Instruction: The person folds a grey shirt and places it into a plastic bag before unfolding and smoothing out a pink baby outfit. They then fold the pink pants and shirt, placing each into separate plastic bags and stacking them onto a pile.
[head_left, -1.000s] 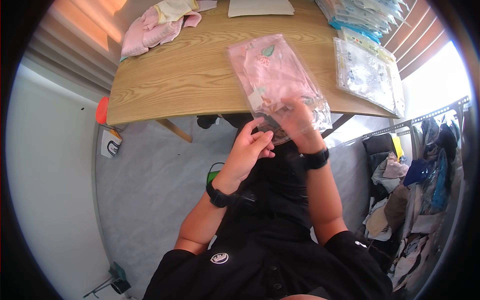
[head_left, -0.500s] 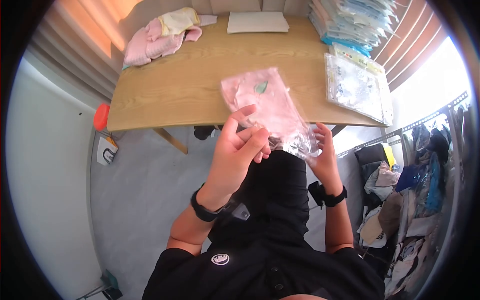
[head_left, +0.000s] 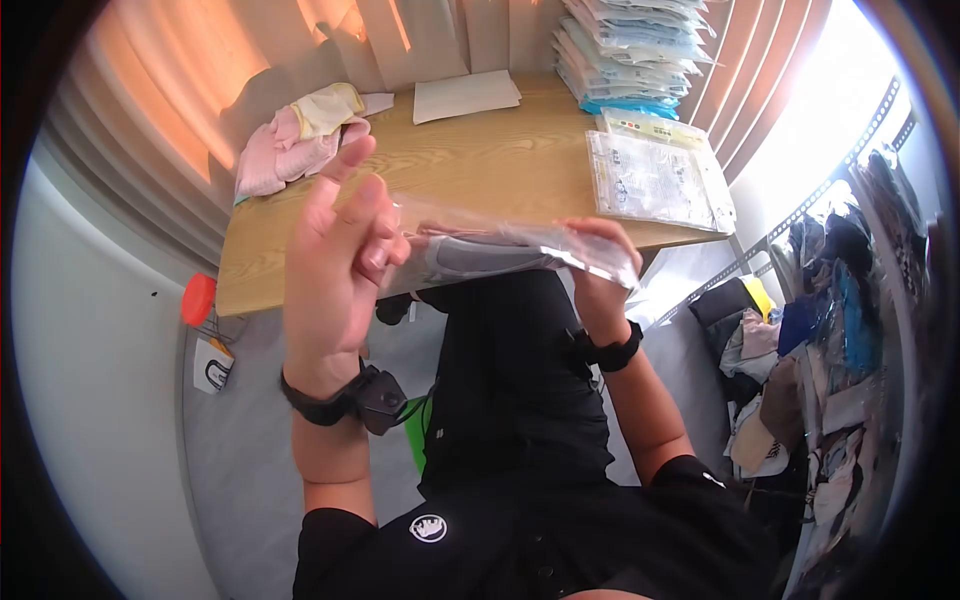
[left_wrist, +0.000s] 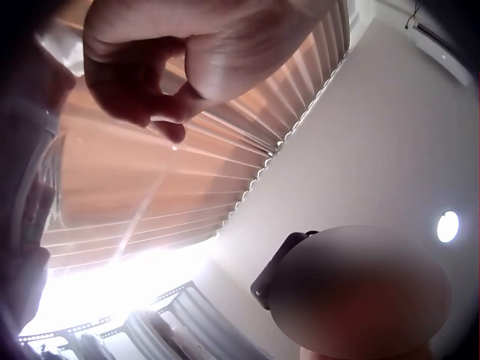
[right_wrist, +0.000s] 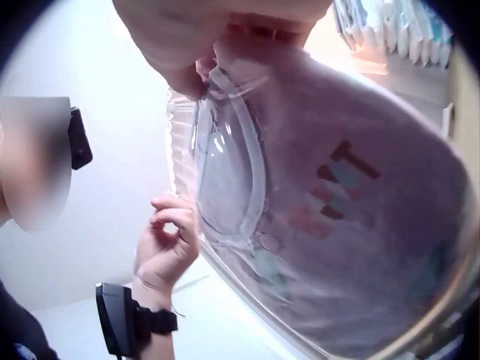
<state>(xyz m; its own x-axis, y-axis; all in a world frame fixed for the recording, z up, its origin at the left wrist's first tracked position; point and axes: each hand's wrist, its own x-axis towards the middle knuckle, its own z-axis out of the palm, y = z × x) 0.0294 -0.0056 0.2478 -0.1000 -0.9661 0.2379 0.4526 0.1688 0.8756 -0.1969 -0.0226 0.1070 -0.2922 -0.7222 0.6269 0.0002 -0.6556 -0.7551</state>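
My right hand (head_left: 600, 265) grips one end of a clear plastic bag (head_left: 500, 232) with a folded pink garment (right_wrist: 315, 127) inside. The bag is lifted at the table's front edge and tilted, so the head view sees it almost edge-on. Its face fills much of the right wrist view, showing a pale-trimmed neckline and printed letters. My left hand (head_left: 345, 250) is raised by the bag's other end, index finger extended, thumb bent in against the other fingers. I cannot tell whether something thin is pinched there.
The wooden table (head_left: 480, 165) holds pink and yellow clothes (head_left: 295, 145) at back left, white sheets (head_left: 467, 97) at the back, a tall stack of bagged items (head_left: 635, 50) and flat clear bags (head_left: 660, 170) at right. A rack of clothes (head_left: 850, 300) stands right.
The bag has come up off the table and turned from showing its pink front to nearly edge-on. My right hand now grips its end; my left hand has moved left and up.
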